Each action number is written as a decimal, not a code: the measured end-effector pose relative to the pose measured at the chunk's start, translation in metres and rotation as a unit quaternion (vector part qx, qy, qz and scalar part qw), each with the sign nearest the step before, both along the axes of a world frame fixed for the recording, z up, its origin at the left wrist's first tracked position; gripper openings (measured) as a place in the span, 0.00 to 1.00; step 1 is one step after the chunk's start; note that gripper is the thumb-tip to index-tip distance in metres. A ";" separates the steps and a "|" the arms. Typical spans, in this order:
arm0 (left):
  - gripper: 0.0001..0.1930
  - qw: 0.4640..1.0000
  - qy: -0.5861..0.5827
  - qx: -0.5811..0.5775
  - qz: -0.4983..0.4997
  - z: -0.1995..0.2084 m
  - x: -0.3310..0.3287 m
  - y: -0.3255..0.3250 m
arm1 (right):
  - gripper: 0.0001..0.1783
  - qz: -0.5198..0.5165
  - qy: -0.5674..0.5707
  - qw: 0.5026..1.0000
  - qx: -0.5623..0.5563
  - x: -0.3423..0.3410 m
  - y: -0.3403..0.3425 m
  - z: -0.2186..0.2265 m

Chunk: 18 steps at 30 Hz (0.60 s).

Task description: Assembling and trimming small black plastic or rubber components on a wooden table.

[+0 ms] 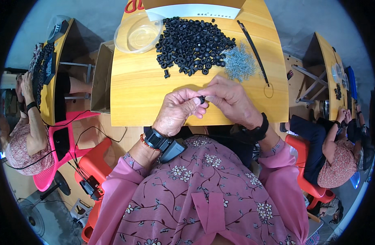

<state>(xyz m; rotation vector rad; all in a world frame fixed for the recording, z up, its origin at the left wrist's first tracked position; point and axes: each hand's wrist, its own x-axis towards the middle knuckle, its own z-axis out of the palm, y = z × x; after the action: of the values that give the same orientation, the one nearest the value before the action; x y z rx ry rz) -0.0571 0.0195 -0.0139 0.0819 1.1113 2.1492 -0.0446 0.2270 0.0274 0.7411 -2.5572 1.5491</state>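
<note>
My left hand (178,109) is closed in a pinch on a small round black rubber part (201,99) above the table's near edge. From the other side my right hand (228,100) pinches at the same part; whether its fingertips hold some smaller piece is hidden. Just beyond my hands spreads a pile of small black rubber parts (191,43). A heap of tiny clear, bluish pieces (239,63) touches the pile's right side. One black part (167,74) lies a little apart at the near left of the pile.
A clear round plastic tub (139,34) stands at the table's back left. An open box (195,10) sits at the far edge, and a thin black rod with a loop (253,51) lies to the right. People work at tables on both sides, near a pink chair (53,151) and red stools (93,159).
</note>
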 end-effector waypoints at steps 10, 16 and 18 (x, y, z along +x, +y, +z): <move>0.07 0.999 -0.014 0.030 0.006 0.002 0.001 0.000 | 0.12 -0.026 -0.052 0.992 -0.116 0.008 -0.011 -0.018; 0.07 1.000 -0.014 0.012 0.009 0.003 -0.001 -0.001 | 0.12 -0.032 -0.024 0.996 -0.082 0.008 -0.012 -0.016; 0.08 1.000 -0.015 0.017 -0.004 0.002 -0.002 -0.002 | 0.13 -0.035 -0.023 0.996 -0.077 0.008 -0.011 -0.014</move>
<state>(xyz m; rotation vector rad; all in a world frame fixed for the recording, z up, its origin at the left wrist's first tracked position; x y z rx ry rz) -0.0590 0.0175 -0.0116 0.0690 1.0557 2.1564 -0.0371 0.2155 0.0130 0.6007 -2.4303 1.7363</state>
